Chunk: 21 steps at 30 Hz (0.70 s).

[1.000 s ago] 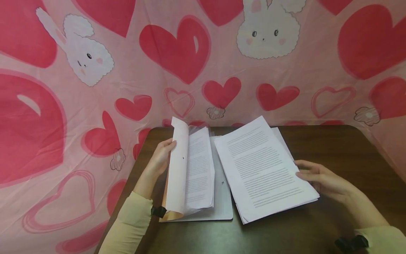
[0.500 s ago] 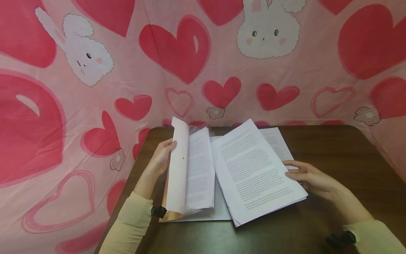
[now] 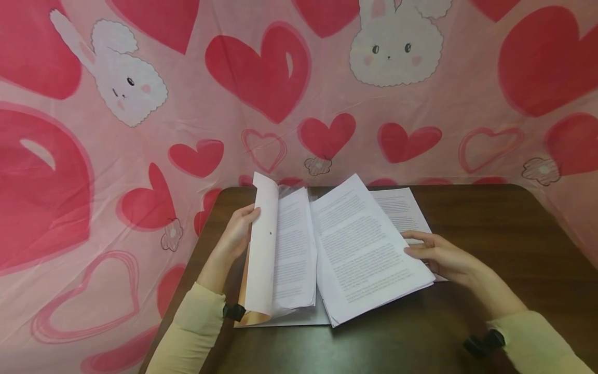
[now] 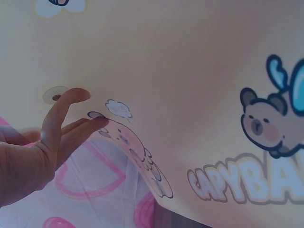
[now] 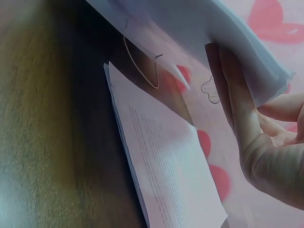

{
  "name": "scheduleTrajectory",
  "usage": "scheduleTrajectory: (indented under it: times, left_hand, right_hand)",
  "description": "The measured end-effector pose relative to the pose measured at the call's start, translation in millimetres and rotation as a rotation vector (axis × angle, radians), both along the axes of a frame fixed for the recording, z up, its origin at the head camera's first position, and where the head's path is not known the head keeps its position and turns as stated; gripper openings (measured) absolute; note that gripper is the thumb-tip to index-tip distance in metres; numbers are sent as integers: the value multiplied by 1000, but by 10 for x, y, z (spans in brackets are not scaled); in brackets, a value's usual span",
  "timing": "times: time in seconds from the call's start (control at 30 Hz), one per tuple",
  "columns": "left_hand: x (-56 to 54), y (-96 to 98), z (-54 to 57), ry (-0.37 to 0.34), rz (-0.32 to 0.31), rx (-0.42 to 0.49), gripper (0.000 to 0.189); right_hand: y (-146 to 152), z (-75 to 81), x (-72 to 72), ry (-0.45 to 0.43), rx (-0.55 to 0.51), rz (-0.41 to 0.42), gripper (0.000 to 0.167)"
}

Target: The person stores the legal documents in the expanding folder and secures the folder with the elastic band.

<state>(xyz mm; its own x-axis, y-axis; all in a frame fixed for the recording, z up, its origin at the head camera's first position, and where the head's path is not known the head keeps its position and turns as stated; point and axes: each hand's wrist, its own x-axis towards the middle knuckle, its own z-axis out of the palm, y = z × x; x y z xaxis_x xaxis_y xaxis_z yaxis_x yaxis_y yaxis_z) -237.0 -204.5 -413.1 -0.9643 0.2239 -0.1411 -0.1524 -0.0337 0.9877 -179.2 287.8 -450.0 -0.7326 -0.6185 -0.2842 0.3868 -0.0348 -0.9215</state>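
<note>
My left hand (image 3: pixel 237 231) grips the edge of a folder's raised cover (image 3: pixel 262 259), thumb on its pale inner side. In the left wrist view the cover's outside (image 4: pixel 190 95) carries capybara cartoons, and fingers (image 4: pixel 71 102) lie against it near a round snap. Printed sheets in clear sleeves (image 3: pixel 294 249) lie inside the folder. My right hand (image 3: pixel 448 257) pinches the right edge of a stack of printed paper (image 3: pixel 369 254), which is tilted over the folder's right part. In the right wrist view this stack (image 5: pixel 237 57) is seen from below, between thumb and fingers.
A second pile of printed paper (image 3: pixel 406 210) lies on the brown wooden table (image 3: pixel 495 223), partly behind the held stack. A pink cloth with hearts and rabbits (image 3: pixel 327 104) hangs behind the table and along its left side.
My right hand has moved left with the paper stack, bringing it over the folder's right part. More of the pile behind now shows. The left hand and raised cover stay in place.
</note>
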Motion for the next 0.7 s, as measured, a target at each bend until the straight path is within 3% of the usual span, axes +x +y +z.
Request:
scheduleTrajectory:
  times: [0.37,0.7]
  left_hand:
    - [-3,15,6,-16,11,-6,53]
    - [2,37,13,-20,10,-9,53]
  right_hand:
    - [-35,61,-134,63,43,-41,32]
    - [-99,161,-275,42,84,-75,30]
